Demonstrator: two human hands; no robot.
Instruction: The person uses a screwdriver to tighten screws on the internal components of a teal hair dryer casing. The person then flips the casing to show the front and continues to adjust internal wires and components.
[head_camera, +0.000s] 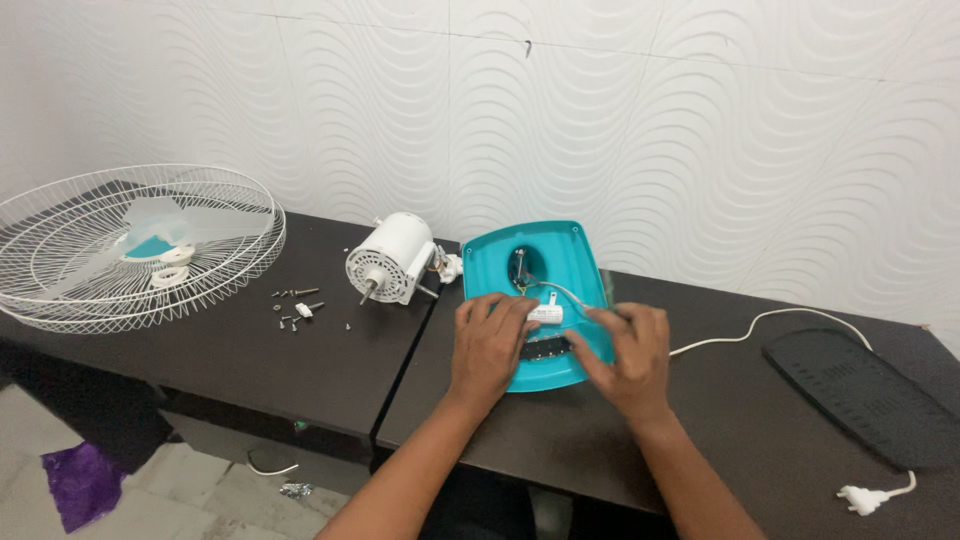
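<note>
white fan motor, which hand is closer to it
Left. The left hand rests on the teal base, just right of the white fan motor; the right hand lies farther right.

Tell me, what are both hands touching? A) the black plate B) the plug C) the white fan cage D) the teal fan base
D: the left hand and right hand both rest on the teal fan base, while the fan cage, black plate and plug lie apart from them.
</note>
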